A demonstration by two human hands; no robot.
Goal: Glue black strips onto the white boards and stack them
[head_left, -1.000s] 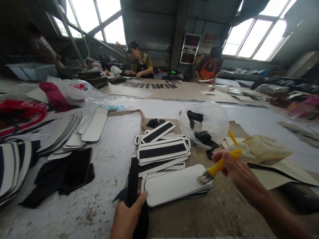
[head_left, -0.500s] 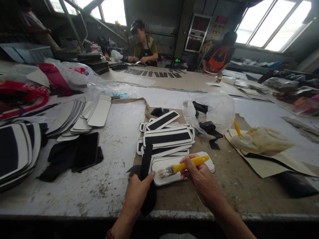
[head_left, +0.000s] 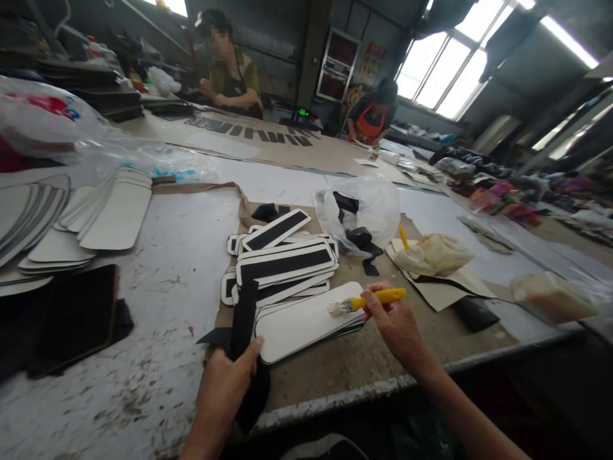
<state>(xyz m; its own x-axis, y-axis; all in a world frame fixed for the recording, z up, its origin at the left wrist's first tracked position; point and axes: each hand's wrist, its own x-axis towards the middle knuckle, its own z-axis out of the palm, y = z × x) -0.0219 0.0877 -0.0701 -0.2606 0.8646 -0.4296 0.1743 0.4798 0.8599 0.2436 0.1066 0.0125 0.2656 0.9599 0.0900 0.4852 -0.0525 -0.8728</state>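
Ahead of you, past brown-covered far surface (head_left: 330, 154): person in dark apron (head_left: 234, 83), person in orange apron (head_left: 371, 116) farther right. Between them, small green-lit sign (head_left: 303, 113); behind, framed panel (head_left: 338, 66) beside poster (head_left: 372, 64). Up to your right, bright window (head_left: 443, 70), lit tube lamp (head_left: 569, 41). On your left, see-through printed bag (head_left: 41, 121), near dark stack (head_left: 93, 94). Off right, pink bundle (head_left: 495, 190), blurred.

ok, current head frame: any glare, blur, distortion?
Head view: tall slanted window blown out white, dark grey back wall underexposed; head view: wide-angle stretch toward edges, far-right mixed-colour clutter soft; head view: yellow-handled brush and rounded white panel readable, slightly soft.
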